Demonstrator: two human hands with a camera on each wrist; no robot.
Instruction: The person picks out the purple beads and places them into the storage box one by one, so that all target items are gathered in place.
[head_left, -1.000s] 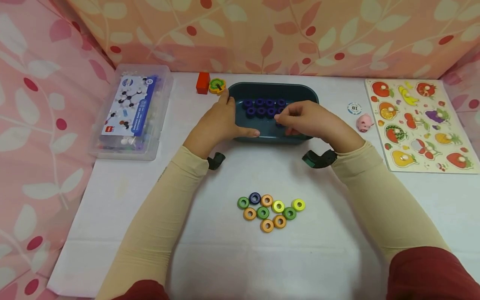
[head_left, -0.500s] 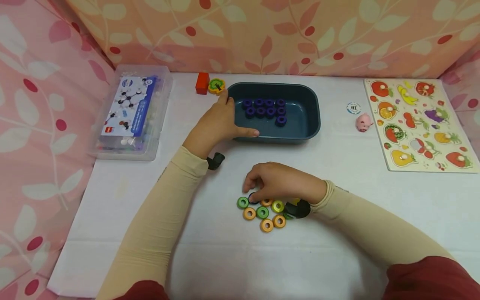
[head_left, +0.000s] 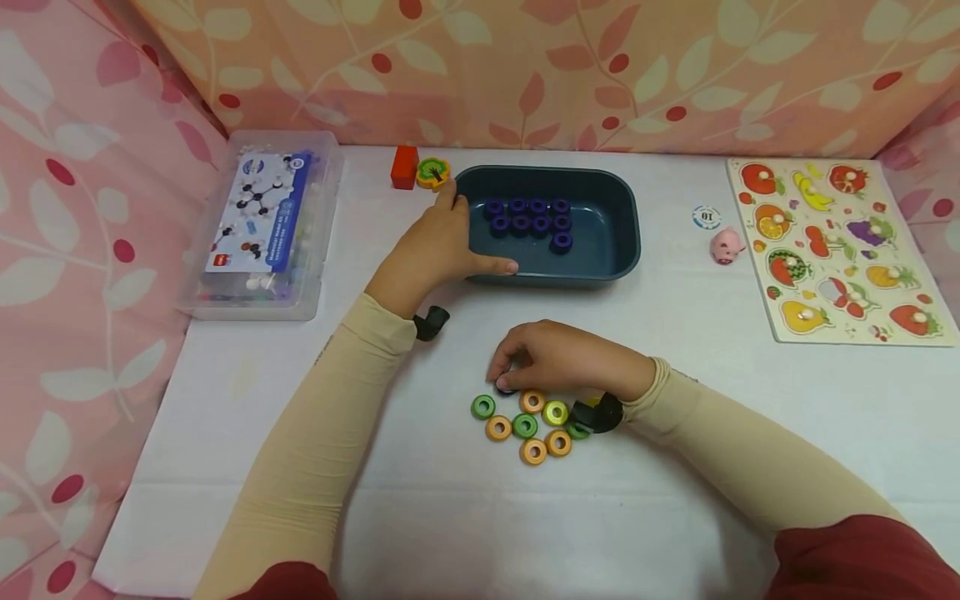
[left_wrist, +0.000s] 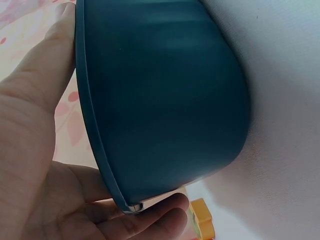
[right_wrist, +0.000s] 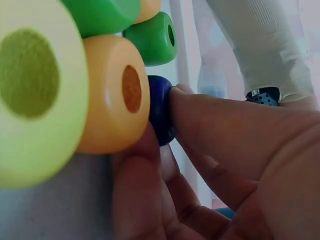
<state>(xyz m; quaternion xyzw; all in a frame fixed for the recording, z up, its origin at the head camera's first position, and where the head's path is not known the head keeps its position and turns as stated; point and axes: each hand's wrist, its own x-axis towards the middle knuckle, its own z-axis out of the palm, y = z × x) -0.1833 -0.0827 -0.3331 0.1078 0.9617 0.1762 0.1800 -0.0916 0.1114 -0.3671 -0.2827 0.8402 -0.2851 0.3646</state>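
Note:
My right hand (head_left: 570, 354) pinches a dark blue wooden ring bead (right_wrist: 160, 110) between thumb and fingers, low over the table. Beside it lie loose ring beads: an orange bead (right_wrist: 102, 95) and a yellow-green bead (right_wrist: 70, 75) nearest in the right wrist view, plus green beads (head_left: 483, 407). My left hand (head_left: 435, 246) holds the left end of a dark teal tub (left_wrist: 165, 100), thumb along the front rim and fingers bent round the far side. Inside the tub, several purple ring beads (head_left: 553, 244) sit in rows; its right part shows bare floor.
Left of the tub stand a red block (head_left: 404, 167) and a toy tree (head_left: 432, 172). A clear plastic kit box (head_left: 300, 292) lies far left. To the right are a poker chip (head_left: 707, 217), a pink pig (head_left: 726, 247) and a fruit puzzle board (head_left: 862, 325).
My right hand has moved from the tub to the loose beads and taken hold of the dark blue one, shifting it slightly back. A purple bead stays behind in the tub. The left hand stays put.

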